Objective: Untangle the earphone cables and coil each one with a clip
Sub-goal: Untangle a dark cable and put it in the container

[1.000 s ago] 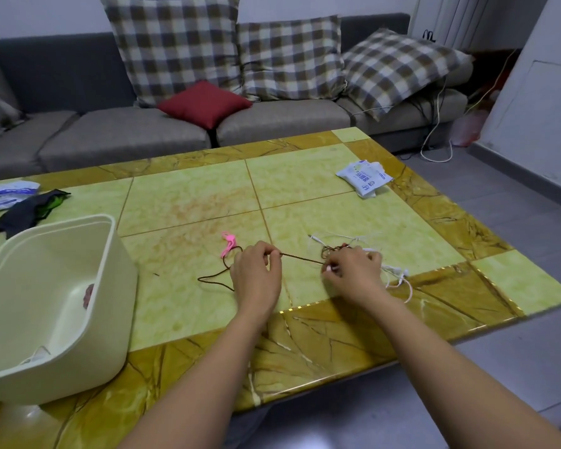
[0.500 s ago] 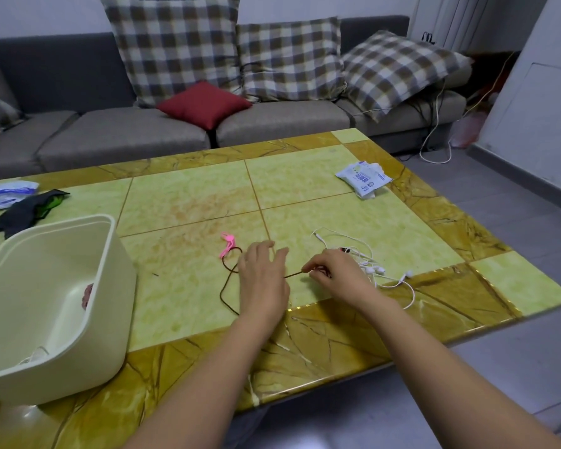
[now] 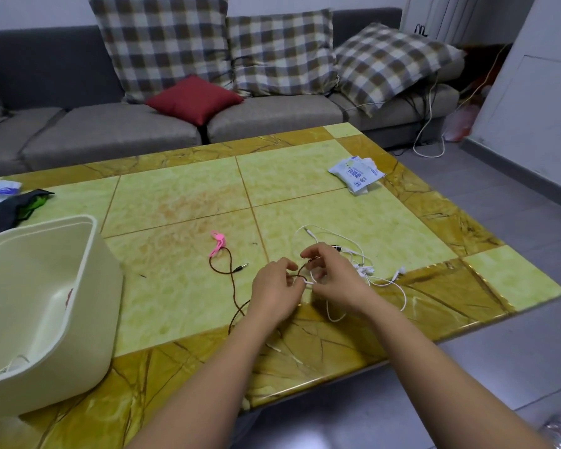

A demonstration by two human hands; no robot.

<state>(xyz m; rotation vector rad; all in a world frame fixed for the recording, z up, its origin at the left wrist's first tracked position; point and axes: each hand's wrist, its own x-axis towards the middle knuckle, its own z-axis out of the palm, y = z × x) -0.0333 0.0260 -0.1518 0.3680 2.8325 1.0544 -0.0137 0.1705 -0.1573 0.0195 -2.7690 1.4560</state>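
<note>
Head view: illegibly printed packet beyond white cable

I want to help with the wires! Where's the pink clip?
In the head view the pink clip lies on the table, left of the left hand, by the far loop of the brown cable.

Yellow-green marble-tiled bench, amber border. On it: cream plastic tub left; pink clip touching thin brown cable; tangled white earphone cable right; white packets far right; dark cloth far left.
</note>
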